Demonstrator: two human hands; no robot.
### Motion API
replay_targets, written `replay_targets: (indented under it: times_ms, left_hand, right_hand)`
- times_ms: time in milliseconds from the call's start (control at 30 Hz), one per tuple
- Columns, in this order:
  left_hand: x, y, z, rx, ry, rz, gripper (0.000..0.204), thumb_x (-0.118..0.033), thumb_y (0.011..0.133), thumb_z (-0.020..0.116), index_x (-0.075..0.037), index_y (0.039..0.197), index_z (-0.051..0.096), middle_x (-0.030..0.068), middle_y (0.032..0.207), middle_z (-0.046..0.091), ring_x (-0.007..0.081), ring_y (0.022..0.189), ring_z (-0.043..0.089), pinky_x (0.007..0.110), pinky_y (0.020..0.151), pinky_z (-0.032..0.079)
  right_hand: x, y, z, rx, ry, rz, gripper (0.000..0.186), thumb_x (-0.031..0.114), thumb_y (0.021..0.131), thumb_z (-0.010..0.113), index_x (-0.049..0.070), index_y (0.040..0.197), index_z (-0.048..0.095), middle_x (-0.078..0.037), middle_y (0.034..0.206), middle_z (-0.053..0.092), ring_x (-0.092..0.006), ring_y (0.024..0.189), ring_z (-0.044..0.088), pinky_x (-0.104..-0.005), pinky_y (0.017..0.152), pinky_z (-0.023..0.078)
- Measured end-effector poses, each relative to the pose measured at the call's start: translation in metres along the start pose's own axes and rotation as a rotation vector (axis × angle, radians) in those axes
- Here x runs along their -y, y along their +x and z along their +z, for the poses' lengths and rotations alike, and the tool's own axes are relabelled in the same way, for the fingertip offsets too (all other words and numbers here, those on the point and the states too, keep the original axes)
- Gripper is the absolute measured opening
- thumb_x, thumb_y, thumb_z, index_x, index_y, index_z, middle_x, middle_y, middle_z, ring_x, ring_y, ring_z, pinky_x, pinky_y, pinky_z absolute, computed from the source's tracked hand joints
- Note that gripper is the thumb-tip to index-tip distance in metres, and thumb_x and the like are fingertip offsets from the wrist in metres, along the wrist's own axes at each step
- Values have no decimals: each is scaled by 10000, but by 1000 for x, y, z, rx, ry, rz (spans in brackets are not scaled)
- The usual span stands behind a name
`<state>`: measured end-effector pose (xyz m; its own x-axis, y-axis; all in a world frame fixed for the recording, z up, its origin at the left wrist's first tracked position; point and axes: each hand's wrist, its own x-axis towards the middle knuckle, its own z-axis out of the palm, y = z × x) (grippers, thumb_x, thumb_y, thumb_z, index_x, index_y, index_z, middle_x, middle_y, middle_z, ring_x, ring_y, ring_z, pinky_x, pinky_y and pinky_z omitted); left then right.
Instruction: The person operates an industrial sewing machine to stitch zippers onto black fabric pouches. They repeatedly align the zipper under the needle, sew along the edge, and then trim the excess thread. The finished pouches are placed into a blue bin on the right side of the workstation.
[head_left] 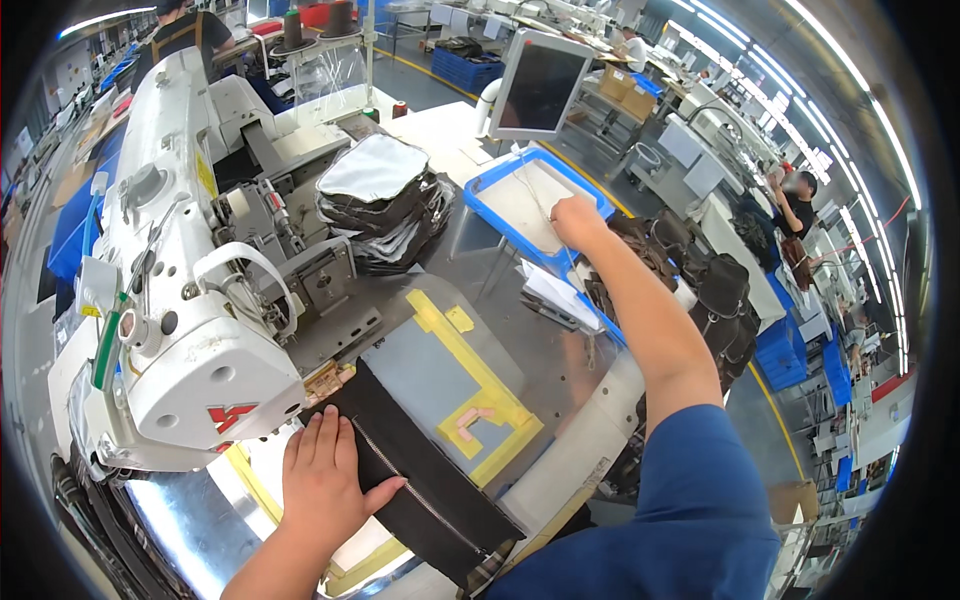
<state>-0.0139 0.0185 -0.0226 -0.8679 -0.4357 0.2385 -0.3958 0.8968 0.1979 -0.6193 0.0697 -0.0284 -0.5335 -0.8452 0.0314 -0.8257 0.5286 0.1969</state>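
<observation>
My left hand (325, 475) lies flat, fingers stretched out and thumb apart, on a black fabric piece (400, 470). A metal-toothed zipper (440, 510) runs lengthwise along this piece. Beside it stands a white industrial sewing machine (200, 340), its head just left of the fabric's far end. My right arm reaches forward, and my right hand (580, 224) is closed over a blue-rimmed tray (480, 205) with a pale bottom. A thin pale strand (535, 190) runs across the tray to my right fingertips, which seem to pinch it.
Dark fabric pieces with a white one on top (375, 170) are stacked behind the worktable. Yellow tape (470, 350) marks the metal surface. A grey monitor (540, 85) stands beyond the tray. Dark bundled pieces (690, 260) lie right of my forearm. Other people work farther off.
</observation>
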Motion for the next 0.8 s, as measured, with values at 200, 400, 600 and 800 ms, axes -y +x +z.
replay_targets:
  times_ms: [200,400,600,800]
  left_hand:
    - [-4,4,-7,-50,-34,119,789,-553,807,844,62,1273,682,219,1266,670,420,1217,630,531,1083,481]
    - [-2,1,-7,-27,-31,58,734,-536,862,809,46,1290,681,223,1319,681,400,1221,652,494,1093,509]
    - [1,0,-5,-37,-53,53,793,-564,863,802,62,1328,655,263,1345,671,430,1264,659,503,1094,526]
    - [1,-2,-6,-42,-89,19,838,-573,863,803,65,1376,624,303,1374,652,442,1275,657,506,1092,524]
  right_hand:
    - [-14,9,0,-55,-90,47,210,98,869,653,-55,935,780,-316,1066,752,-472,1001,745,-561,903,595]
    - [129,-42,-116,-356,458,-151,156,142,861,668,-1,893,722,-234,875,741,-428,839,729,-519,771,570]
    - [273,-138,-134,69,635,-932,122,117,868,717,46,965,701,-127,849,699,-335,772,710,-427,721,565]
    - [306,-153,-112,104,683,-1137,121,143,925,695,64,1009,658,-133,951,680,-373,869,693,-485,767,570]
